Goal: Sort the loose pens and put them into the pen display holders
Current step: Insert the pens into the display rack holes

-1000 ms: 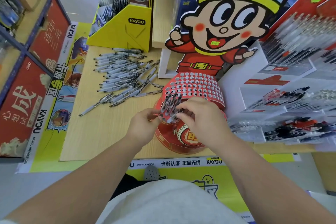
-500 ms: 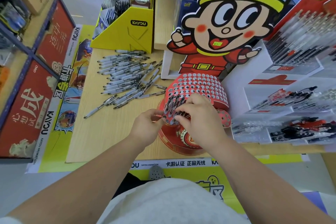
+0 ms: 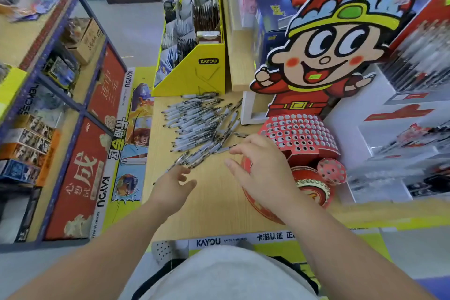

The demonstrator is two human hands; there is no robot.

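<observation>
A pile of loose pens [image 3: 199, 124] with clear barrels and dark tips lies on the wooden table [image 3: 209, 197]. To its right stands the red pen display holder [image 3: 299, 134], its top full of round holes, below a cartoon figure cutout [image 3: 328, 56]. My left hand [image 3: 173, 185] hovers over the table with fingers spread, just short of the nearest pens, holding nothing. My right hand [image 3: 260, 168] reaches leftward with straight fingers, in front of the holder's left side, also holding nothing. It hides part of the holder's front.
A yellow KAYOU card box [image 3: 194, 73] stands behind the pens. White tiered pen racks [image 3: 401, 129] fill the right side. A blue metal shelf [image 3: 48, 105] with boxes runs along the left. The table's front edge carries a KAYOU strip [image 3: 219, 241].
Both hands have left the holder's holed top, where they were working on pens, and moved left toward the loose pile. The camera has tilted up and left.
</observation>
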